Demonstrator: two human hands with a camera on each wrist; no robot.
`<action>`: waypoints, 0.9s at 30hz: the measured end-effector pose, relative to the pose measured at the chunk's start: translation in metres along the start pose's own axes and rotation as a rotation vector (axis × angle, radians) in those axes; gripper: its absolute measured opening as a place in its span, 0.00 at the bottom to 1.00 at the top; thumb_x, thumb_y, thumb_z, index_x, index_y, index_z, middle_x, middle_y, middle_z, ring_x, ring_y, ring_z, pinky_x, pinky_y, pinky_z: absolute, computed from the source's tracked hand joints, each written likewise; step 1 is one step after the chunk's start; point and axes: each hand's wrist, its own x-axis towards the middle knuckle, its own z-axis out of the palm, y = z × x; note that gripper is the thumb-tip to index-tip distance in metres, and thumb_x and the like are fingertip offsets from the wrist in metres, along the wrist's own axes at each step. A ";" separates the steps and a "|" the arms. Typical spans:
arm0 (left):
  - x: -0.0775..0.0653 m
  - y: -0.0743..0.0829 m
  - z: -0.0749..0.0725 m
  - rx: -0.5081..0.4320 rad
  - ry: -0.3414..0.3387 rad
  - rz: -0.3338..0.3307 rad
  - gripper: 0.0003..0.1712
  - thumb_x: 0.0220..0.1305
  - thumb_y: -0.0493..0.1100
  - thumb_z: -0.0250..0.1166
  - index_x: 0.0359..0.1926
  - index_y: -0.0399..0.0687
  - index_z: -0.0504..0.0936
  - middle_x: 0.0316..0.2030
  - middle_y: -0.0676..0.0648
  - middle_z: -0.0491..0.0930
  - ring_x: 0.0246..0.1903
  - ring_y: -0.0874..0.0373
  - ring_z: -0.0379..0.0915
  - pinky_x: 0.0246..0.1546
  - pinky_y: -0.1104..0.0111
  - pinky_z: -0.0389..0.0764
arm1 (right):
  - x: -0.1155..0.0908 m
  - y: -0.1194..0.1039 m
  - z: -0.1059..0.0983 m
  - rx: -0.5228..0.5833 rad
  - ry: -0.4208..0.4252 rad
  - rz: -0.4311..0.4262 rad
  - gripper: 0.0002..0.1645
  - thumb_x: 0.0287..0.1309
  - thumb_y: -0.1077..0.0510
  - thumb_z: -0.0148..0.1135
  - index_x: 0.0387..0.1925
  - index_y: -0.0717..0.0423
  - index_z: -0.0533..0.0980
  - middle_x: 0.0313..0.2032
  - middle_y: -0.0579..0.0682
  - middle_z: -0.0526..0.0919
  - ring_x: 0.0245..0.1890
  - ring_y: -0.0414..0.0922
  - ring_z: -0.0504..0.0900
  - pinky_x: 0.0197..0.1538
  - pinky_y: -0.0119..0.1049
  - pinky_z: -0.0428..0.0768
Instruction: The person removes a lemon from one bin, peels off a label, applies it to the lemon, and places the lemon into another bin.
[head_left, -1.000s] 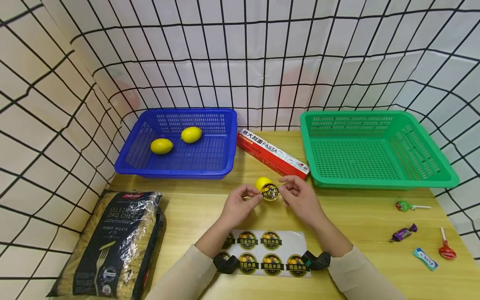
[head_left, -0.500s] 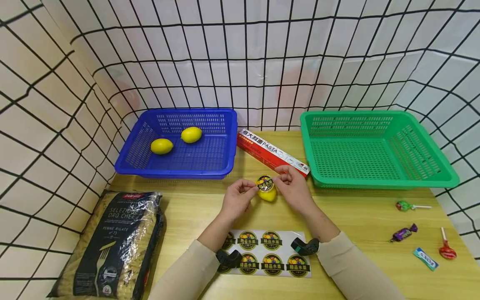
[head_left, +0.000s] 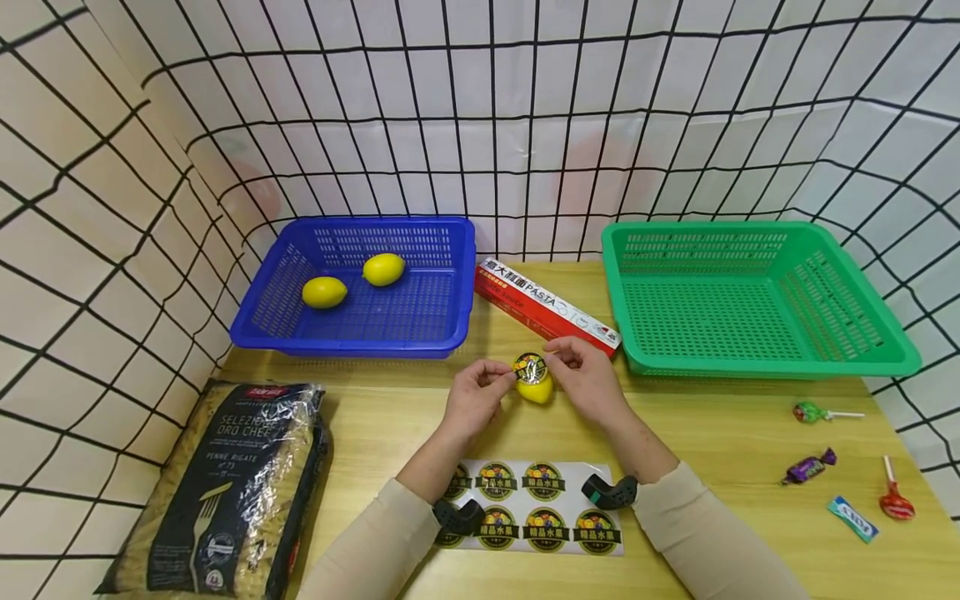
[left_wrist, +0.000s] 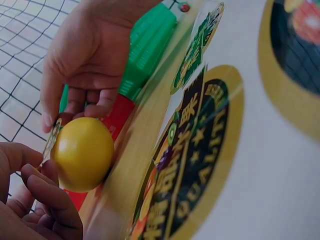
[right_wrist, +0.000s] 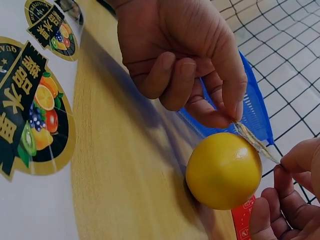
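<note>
Pinches sticker (head_left: 530, 367) by opposite edges with left hand (head_left: 476, 402) and right hand (head_left: 589, 382); probably light, limp, tacky: hold by rim

Left fingers (right_wrist: 233, 82) and right fingers (right_wrist: 303, 156) pinch opposite ends of a sticker (right_wrist: 252, 140) just beside a yellow lemon (right_wrist: 223, 171).

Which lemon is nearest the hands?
The lemon on the table, beside the sticker that the left hand and right hand pinch; the other two lemons lie in the blue basket.
</note>
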 end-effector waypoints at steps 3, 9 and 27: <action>0.000 0.001 0.000 -0.010 -0.004 -0.003 0.11 0.65 0.36 0.67 0.45 0.32 0.80 0.24 0.54 0.76 0.12 0.66 0.61 0.13 0.76 0.64 | 0.000 0.000 0.000 -0.014 -0.002 -0.010 0.13 0.69 0.54 0.62 0.50 0.55 0.83 0.37 0.53 0.83 0.37 0.46 0.76 0.42 0.32 0.75; 0.002 -0.002 0.000 -0.023 -0.004 -0.006 0.11 0.64 0.36 0.67 0.43 0.32 0.80 0.24 0.55 0.76 0.12 0.67 0.61 0.13 0.77 0.65 | 0.000 0.001 0.001 -0.043 -0.006 -0.005 0.13 0.70 0.54 0.62 0.49 0.55 0.84 0.40 0.53 0.85 0.40 0.46 0.77 0.45 0.34 0.76; 0.004 -0.005 -0.001 -0.062 -0.016 -0.084 0.11 0.64 0.36 0.67 0.45 0.36 0.79 0.23 0.53 0.77 0.10 0.67 0.59 0.12 0.77 0.62 | 0.004 0.003 0.002 -0.092 -0.036 0.005 0.12 0.71 0.54 0.61 0.48 0.54 0.83 0.40 0.53 0.84 0.41 0.47 0.76 0.47 0.37 0.74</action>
